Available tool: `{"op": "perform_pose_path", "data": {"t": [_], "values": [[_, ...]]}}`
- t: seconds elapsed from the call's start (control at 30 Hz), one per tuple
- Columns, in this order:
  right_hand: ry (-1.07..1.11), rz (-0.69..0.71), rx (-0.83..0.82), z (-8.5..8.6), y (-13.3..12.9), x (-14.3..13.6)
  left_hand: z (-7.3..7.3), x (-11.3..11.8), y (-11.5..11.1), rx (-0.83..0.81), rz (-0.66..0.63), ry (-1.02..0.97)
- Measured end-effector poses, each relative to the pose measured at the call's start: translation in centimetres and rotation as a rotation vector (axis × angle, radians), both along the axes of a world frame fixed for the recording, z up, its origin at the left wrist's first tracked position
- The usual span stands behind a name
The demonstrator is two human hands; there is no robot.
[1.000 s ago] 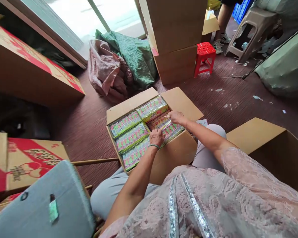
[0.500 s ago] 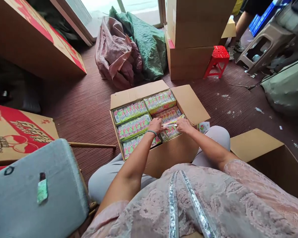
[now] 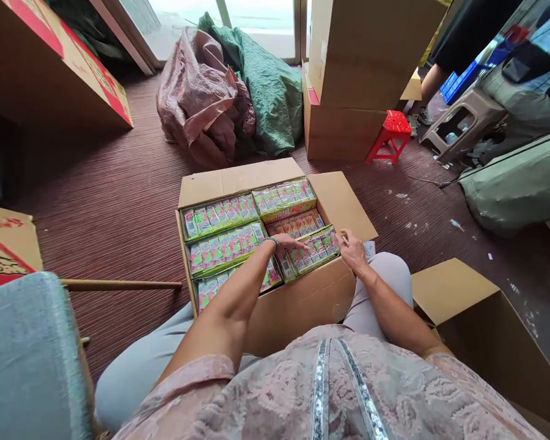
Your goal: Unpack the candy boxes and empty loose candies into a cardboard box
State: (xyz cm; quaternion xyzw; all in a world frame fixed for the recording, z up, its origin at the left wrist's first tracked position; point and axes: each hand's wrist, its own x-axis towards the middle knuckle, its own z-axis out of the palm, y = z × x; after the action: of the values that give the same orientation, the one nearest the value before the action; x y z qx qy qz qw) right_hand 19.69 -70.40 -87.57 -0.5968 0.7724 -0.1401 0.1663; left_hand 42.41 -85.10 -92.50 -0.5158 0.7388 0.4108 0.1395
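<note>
A: Where does the wrapped pack lie?
B: In the near right corner of the open carton.
A: And the hands?
B: Left hand: fingers extended, over the pack. Right hand: fingers curled, beside the pack's right end; whether clamped on anything, cannot be told.

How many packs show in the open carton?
6: far-left pack, middle-left pack, near-left pack partly behind the left arm, far-right pack, middle-right pack sitting lower, and near-right pack partly covered by the left hand. More may be hidden beneath.
</note>
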Motion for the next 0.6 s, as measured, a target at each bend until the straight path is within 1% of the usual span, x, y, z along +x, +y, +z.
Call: {"op": "perform_pose_path", "data": {"t": [0.07,0.13,0.2,0.3,0.37,0.43,0.5,0.53,0.6], "values": [[-0.027,-0.062,-0.062,0.2,-0.6,0.1,1.1,0.8,1.1,-0.144,-0.071,-0.079],[-0.002,-0.029,-0.127,0.5,-1.1,0.2,2.2,1.7,2.8,-0.276,-0.108,-0.069],[0.044,0.054,-0.173,1.0,-1.0,0.2,3.2,2.4,4.9,-0.349,-0.095,-0.005],[0.084,0.223,-0.17,2.1,0.2,0.5,4.6,2.7,8.6,-0.479,-0.001,0.075],[0.139,0.332,-0.136,3.4,1.6,0.8,5.5,2.7,11.2,-0.581,0.054,0.143],[0.234,0.423,-0.102,5.0,3.2,1.4,6.1,2.8,14.0,-0.671,0.071,0.215],[0.334,0.523,-0.06,6.6,4.8,2.4,6.1,3.2,16.8,-0.741,0.076,0.269],[0.383,0.575,-0.031,7.4,5.4,3.0,5.8,3.4,18.1,-0.762,0.089,0.285],[0.475,0.684,0.047,8.5,6.5,4.6,4.6,3.9,20.3,-0.774,0.148,0.309]]}}
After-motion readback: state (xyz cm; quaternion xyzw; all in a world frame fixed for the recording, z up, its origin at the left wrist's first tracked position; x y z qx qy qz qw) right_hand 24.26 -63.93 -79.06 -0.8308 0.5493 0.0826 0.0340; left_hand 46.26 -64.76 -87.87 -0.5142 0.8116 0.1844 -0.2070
